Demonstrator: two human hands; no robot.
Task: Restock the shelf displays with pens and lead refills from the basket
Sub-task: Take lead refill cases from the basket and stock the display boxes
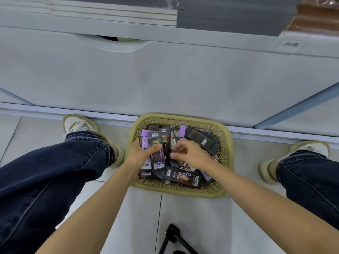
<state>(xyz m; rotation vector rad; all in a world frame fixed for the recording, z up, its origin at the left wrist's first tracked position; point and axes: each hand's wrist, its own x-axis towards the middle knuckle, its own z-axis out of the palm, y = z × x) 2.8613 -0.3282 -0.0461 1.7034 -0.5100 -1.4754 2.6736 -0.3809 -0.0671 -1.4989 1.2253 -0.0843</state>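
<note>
A tan woven plastic basket (224, 138) sits on the floor against the shelf base, filled with several dark and purple pen and refill packs (183, 176). My left hand (140, 153) grips a fanned stack of packs (156, 143) upright over the basket's left side, thumb across the front one. My right hand (189, 152) hovers beside that stack with fingers curled, its fingertips pinching a dark pack (173, 162) at the stack's right edge.
The white shelf base panel (165, 79) rises directly behind the basket, with stacked paper pads (113, 13) and grey sheets (234, 17) on the shelf above. My legs in blue jeans and pale shoes flank the basket. A black tripod leg (172, 235) lies on the floor tiles near me.
</note>
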